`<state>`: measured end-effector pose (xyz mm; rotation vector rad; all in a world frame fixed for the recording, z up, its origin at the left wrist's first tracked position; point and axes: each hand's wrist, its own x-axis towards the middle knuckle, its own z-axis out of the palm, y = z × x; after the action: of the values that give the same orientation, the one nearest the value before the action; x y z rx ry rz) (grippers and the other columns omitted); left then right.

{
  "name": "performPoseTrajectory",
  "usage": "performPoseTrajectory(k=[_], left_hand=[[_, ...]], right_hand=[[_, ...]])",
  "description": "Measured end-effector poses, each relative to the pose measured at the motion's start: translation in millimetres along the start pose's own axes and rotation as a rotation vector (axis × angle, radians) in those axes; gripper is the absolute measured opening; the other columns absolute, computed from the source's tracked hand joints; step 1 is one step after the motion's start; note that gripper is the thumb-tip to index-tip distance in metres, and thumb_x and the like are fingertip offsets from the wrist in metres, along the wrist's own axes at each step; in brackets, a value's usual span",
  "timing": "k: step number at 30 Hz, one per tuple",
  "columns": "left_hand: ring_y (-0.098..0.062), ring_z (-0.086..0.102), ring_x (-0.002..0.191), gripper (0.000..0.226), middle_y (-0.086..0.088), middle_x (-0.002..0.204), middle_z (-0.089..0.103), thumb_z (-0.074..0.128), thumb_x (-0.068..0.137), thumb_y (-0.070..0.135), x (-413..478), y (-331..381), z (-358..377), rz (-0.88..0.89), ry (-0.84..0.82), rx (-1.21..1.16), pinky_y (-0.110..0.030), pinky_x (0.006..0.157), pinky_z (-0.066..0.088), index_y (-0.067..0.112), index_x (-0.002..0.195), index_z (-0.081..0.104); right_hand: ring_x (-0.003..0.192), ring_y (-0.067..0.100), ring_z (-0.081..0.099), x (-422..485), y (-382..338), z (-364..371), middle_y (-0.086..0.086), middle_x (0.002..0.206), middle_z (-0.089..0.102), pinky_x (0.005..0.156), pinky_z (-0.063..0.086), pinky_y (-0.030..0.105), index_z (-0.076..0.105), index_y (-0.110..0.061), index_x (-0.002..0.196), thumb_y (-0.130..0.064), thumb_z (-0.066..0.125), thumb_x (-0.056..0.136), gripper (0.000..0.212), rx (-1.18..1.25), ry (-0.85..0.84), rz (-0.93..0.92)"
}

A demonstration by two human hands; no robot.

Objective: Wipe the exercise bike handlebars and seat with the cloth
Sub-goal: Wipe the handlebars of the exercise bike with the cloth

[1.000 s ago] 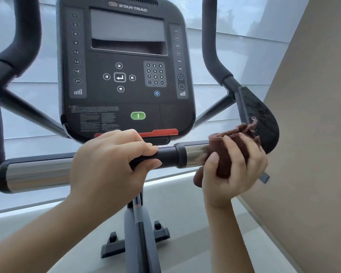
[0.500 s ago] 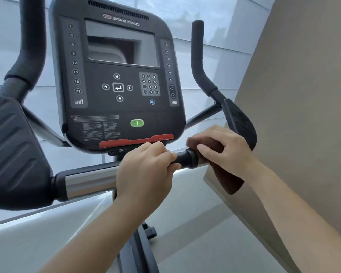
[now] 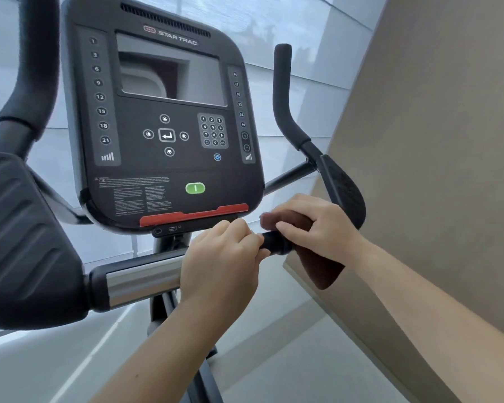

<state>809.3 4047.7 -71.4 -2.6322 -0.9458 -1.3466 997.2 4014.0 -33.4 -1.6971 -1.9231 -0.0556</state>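
The right hand (image 3: 317, 228) is wrapping the brown cloth (image 3: 317, 271) over the horizontal handlebar (image 3: 140, 280), its fingers curling down across the fabric and a loose flap hanging below the bar. The left hand (image 3: 221, 257) is gripping the same bar just beside it, under the console (image 3: 163, 126), fingers closing round the tube, with a black sleeve (image 3: 275, 242) showing between the two hands. The cloth is looking soft, light and limp, so it is likely to bunch or slide unless the palm is pressing it snug round the tube; holding it folded in the palm seems best. The bar is looking rigid and fixed, its chrome stretch probably slick, the upright grip (image 3: 282, 97) probably grippier. The seat is lying out of view, so I cannot tell its condition
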Motion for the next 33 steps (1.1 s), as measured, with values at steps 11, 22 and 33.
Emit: performPoseTrajectory(k=[11,22,33], left_hand=[[-0.023,0.051,0.051,0.012,-0.002,0.06,0.059,0.078,0.069,0.019,0,2,-2,-0.001,-0.025,0.058,-0.026,0.049,0.028,0.011,0.067,0.069],[-0.024,0.052,0.058,0.011,-0.004,0.065,0.06,0.071,0.073,0.019,-5,3,-5,0.031,-0.006,0.029,-0.027,0.054,0.029,0.009,0.072,0.068],[-0.036,0.058,0.103,0.015,-0.016,0.103,0.066,0.067,0.074,0.001,-61,-2,-44,0.218,-0.037,-0.195,-0.043,0.084,0.044,0.004,0.088,0.068]], right_hand=[[0.08,0.018,0.056,-14,-12,20,-0.005,0.087,0.066,0.073,0.047,0.031,0.069,-0.025,0.088,-0.035,0.055,0.078,0.02,-0.132,0.358,0.111],[0.085,0.026,0.051,-37,-7,25,0.008,0.097,0.063,0.068,0.048,0.03,0.069,-0.014,0.097,-0.027,0.063,0.081,0.021,-0.346,0.565,0.284],[0.083,0.029,0.054,-110,-117,43,0.007,0.094,0.063,0.063,0.052,0.035,0.07,-0.015,0.099,-0.028,0.064,0.079,0.024,-0.447,0.65,0.362]])
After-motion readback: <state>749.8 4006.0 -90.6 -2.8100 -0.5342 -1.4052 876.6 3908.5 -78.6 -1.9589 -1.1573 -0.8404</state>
